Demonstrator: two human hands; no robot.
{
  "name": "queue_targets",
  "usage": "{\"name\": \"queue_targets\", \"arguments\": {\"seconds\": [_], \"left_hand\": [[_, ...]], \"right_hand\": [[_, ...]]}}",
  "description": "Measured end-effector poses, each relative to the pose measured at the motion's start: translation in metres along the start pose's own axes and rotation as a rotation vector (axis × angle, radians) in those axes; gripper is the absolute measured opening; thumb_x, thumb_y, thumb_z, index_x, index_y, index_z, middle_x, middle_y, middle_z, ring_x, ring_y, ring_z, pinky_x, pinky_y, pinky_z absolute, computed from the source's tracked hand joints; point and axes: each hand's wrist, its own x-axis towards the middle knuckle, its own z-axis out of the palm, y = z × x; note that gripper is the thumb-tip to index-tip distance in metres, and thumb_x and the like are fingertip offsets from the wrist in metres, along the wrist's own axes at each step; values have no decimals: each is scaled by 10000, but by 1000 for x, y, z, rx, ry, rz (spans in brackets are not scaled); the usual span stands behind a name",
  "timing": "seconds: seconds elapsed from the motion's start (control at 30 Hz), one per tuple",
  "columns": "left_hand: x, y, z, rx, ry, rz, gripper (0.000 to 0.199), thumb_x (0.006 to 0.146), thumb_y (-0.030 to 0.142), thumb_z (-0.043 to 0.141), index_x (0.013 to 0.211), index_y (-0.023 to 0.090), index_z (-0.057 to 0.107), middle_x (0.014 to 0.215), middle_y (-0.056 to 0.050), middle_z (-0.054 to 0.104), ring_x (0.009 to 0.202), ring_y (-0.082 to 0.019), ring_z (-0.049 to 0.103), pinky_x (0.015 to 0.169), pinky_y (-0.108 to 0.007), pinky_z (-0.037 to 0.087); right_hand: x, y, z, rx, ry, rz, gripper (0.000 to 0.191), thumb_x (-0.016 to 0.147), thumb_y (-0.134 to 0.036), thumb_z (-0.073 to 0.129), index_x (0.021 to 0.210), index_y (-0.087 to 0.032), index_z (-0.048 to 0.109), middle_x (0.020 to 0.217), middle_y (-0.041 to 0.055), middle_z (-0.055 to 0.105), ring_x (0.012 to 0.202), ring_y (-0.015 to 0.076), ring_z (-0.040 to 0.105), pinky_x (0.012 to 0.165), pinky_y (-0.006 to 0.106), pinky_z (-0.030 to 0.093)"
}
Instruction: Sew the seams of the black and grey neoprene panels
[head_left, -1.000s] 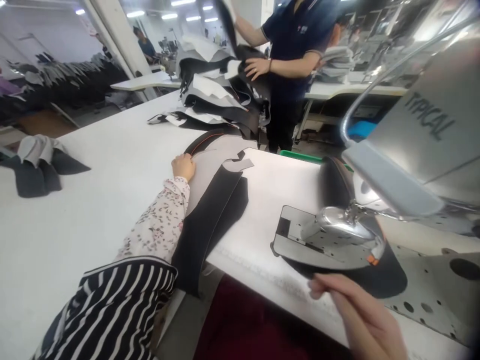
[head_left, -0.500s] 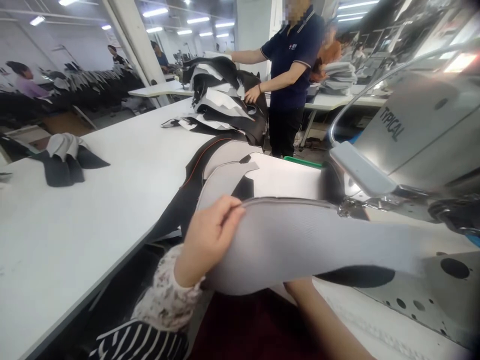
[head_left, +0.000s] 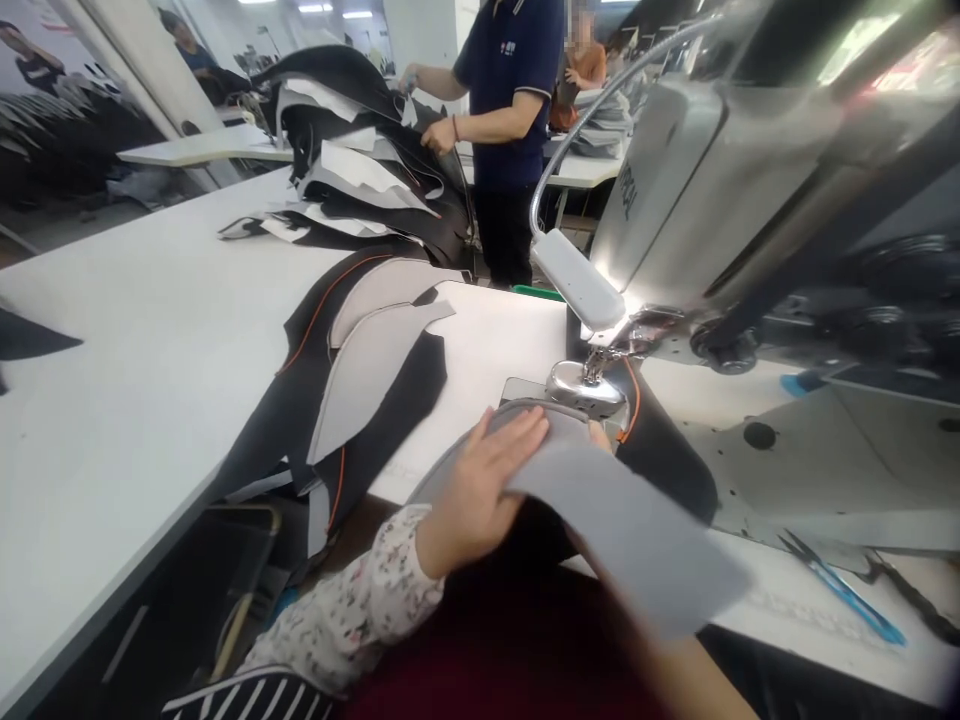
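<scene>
1. At the sewing machine's presser foot point(head_left: 585, 388), 12 o'clock: left hand point(head_left: 476, 495), fingers spread flat, pressing a grey padded panel point(head_left: 622, 530), whose curved edge leads toward the foot.
2. Right hand's fingertips point(head_left: 600, 432) show just past the panel, the rest beneath it; grip cannot be told.
3. 3 o'clock: blue-handled scissors point(head_left: 844, 590) on the white worktable point(head_left: 150, 280).
4. 11 o'clock: black-and-grey cut panels point(head_left: 375, 390) on the table.
5. Farther, 11 o'clock: co-worker's hand point(head_left: 439, 135) on a heaped stack of panels point(head_left: 352, 170).

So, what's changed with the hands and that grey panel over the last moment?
The left hand has brought the grey panel down to the sewing machine's presser foot and now lies spread on it. The right hand's fingertips show beside the foot. The stacked black-and-grey pieces stayed on the table.
</scene>
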Motion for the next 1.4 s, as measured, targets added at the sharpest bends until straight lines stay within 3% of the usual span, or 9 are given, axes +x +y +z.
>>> {"name": "queue_targets", "arguments": {"seconds": [0.1,0.2,0.3,0.43,0.77,1.0,1.2,1.3,1.4], "left_hand": [[8,-11,-26,-375,-11,-346,410,1008,482,510,1173,216,775,1231,-104,746,1224,-332,675,1187,-533,428],[10,-18,-32,-482,-64,-504,540,1001,596,490,982,150,794,925,-131,788,855,-315,773,846,-467,630],[18,-22,-14,-767,-50,-656,543,965,650,538,1024,173,791,1058,-121,784,972,-303,762,898,-422,628],[41,-26,8,-1017,128,-733,445,928,581,661,1053,174,790,1188,-92,760,1148,-296,709,1042,-403,571],[45,20,4,-413,366,-370,363,1028,473,558,1237,236,737,1248,-27,737,1248,-264,647,1065,-358,532],[42,-10,8,-792,180,-628,450,984,552,595,1206,188,738,1151,-88,760,1075,-298,727,953,-410,595],[50,-17,8,-163,229,-123,544,980,440,634,1486,284,511,1446,-82,609,1357,-280,576,1199,-461,430],[54,-16,12,379,24,299,723,939,376,691,1577,257,373,1561,-108,499,1515,-307,386,1318,-533,150],[65,-22,24,535,-42,477,580,1017,265,544,1564,177,372,1515,-124,552,1483,-240,444,1325,-471,155]], "right_hand": [[0,-15,-27,29,-131,-44,238,958,-262,503,887,-166,709,931,52,641,852,150,586,793,225,488],[5,-22,-46,317,-330,207,191,856,-170,524,737,-165,673,719,41,583,677,150,526,618,240,434],[15,-19,-49,690,-275,462,126,726,-194,602,776,-150,710,710,41,601,639,135,524,564,209,428],[28,-13,-41,747,-192,459,359,829,-498,746,982,-175,766,820,66,683,738,176,627,694,252,540],[14,-22,-52,142,-163,178,456,863,-419,777,1271,-280,627,1145,25,667,1018,179,646,834,205,551],[17,-8,-45,706,-317,558,351,840,-441,793,1067,-191,696,862,56,689,740,157,652,680,243,569],[40,-2,-46,502,-49,568,401,755,-446,864,991,-162,707,870,44,710,750,152,665,675,213,566],[45,4,-46,260,1,496,369,796,-481,816,943,-166,693,849,18,696,738,132,630,640,190,518],[46,6,-50,-50,-18,417,344,870,-516,718,939,-181,689,840,1,681,713,128,592,614,209,473]]}}
